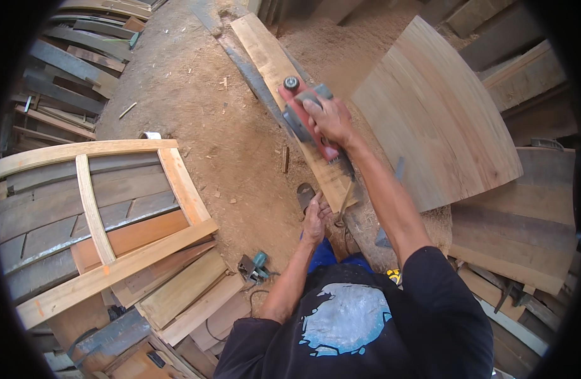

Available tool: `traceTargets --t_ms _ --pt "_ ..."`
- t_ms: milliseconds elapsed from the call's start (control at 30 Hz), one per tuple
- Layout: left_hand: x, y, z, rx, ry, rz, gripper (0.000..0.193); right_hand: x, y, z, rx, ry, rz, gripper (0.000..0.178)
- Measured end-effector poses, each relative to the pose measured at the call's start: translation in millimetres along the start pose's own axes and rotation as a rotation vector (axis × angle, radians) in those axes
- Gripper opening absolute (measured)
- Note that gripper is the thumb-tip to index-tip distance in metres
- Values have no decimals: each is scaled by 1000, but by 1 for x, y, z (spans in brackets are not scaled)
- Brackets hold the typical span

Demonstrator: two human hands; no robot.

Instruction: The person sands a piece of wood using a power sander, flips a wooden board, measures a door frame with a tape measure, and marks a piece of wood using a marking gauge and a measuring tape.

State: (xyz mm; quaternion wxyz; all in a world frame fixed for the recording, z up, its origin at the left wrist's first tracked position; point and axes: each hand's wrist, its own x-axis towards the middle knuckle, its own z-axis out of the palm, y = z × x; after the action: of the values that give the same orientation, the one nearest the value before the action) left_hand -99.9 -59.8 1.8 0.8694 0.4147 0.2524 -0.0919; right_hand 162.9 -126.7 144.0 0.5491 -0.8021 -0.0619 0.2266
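Observation:
A long pale wooden board lies lengthwise on a narrow grey support beam, its near end close to my body. My right hand is wrapped round the handle of a red and grey electric planer, which sits on top of the board around its middle. The planer's underside is hidden. At the board's near end, my left hand grips the edge, its fingertips partly hidden there. Beside that hand is a dark rounded piece that I cannot make out.
A large, curved-edged wooden panel leans at the right. To the left rests a pale wooden frame over stacked planks. A green corded power tool lies near my left forearm. Sawdust and scraps cover the floor.

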Motion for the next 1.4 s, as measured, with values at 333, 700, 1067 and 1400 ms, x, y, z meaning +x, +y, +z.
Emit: traceTargets --t_ms 333,700,1067,1400 --pt "8 -13 -31 -229 83 -171 73 -127 72 27 109 -153 115 59" --pt "-6 -57 -53 612 -213 -62 39 -249 93 48 130 -61 106 58" --pt "-10 -84 -62 850 -503 -240 38 44 -16 76 196 8 35 38" --pt "75 -9 -132 681 210 -34 16 306 -120 91 -24 36 -63 49"
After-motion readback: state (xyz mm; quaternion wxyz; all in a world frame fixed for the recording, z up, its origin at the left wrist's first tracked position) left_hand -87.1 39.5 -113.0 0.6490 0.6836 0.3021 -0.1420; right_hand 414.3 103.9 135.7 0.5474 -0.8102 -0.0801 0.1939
